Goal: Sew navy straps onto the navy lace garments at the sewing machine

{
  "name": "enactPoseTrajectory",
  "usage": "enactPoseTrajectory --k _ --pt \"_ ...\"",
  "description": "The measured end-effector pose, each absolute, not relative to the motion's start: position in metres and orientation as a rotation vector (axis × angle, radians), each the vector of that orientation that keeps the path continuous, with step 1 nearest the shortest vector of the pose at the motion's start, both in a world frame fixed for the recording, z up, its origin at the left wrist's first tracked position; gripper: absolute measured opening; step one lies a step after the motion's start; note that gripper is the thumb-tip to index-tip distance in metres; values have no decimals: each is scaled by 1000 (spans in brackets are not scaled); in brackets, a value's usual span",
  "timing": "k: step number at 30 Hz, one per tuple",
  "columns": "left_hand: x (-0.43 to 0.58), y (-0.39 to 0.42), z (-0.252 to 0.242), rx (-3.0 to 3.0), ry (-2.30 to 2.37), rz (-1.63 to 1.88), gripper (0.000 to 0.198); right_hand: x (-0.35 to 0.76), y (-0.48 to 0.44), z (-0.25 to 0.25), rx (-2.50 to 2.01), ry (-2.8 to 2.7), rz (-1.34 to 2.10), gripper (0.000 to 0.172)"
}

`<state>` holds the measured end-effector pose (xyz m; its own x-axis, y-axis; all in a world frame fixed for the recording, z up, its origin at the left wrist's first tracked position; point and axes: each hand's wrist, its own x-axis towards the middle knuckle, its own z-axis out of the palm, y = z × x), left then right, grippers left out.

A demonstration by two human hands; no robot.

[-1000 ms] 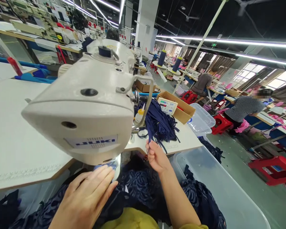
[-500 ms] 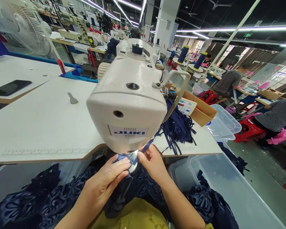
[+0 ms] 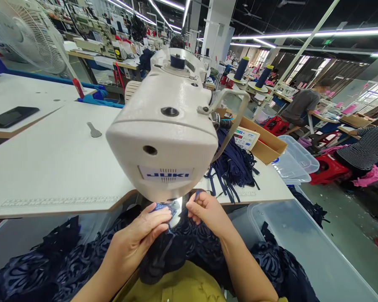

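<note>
The white sewing machine [image 3: 162, 138] stands in front of me, its head hiding most of the needle area. Below it, at the lit plate, my left hand [image 3: 145, 228] grips a piece of navy lace fabric [image 3: 159, 206], thumb beneath and fingers on top. Just right of the plate, my right hand [image 3: 209, 212] is closed in a pinch on a narrow navy strap [image 3: 197, 194], a short bit of which shows above the fingers. Dark lace garments [image 3: 198, 245] lie over my lap under both hands.
Navy straps [image 3: 236, 161] are heaped on the table right of the machine, near a cardboard box [image 3: 264, 144] and a control panel [image 3: 245, 137]. Plastic bins [image 3: 305, 235] flank my lap. On the left are a flat metal piece [image 3: 93, 130] and a phone [image 3: 12, 116]. Other people work at right.
My right hand has moved slightly right and away from the plate, and the strap no longer stretches across to the lace. My left hand stays on the lace. The view has shifted slightly.
</note>
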<state>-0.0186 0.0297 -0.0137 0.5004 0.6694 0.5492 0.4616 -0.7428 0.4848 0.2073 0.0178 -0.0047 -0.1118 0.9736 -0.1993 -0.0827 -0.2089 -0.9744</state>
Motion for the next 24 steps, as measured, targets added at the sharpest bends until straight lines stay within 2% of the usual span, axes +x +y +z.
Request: enactPoseTrajectory --k 7,12,24 --pt "-20 34 -15 2663 819 1013 28 190 25 -12 -1320 -1309 1179 15" --pt "-21 35 -15 2762 775 961 33 187 26 -18 -1305 -1325 1173 13" --pt "-9 30 -8 2935 785 1101 28 185 26 -21 -1296 -1314 1212 14"
